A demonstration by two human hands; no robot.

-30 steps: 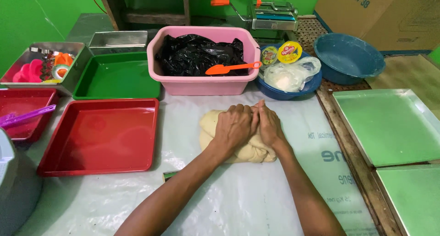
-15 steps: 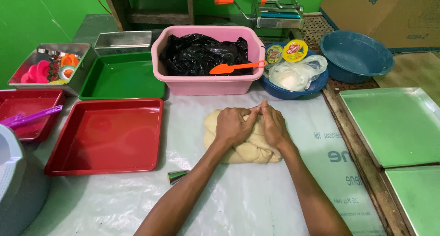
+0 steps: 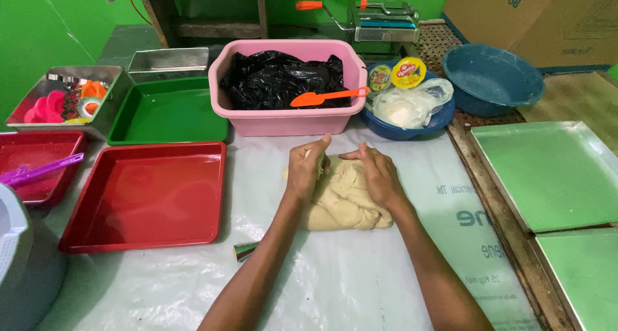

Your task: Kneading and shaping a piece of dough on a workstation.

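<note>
A white plastic sheet (image 3: pixel 335 286) covers the worktop across the lower frame. At centre lies a pale dough lump (image 3: pixel 344 205), below the pink tub (image 3: pixel 290 115) and right of the red tray (image 3: pixel 145 196). The left hand (image 3: pixel 308 167) curls closed over the dough's upper left edge; the right hand (image 3: pixel 376 173) presses on its upper right, fingers bent, gripping the dough.
</note>
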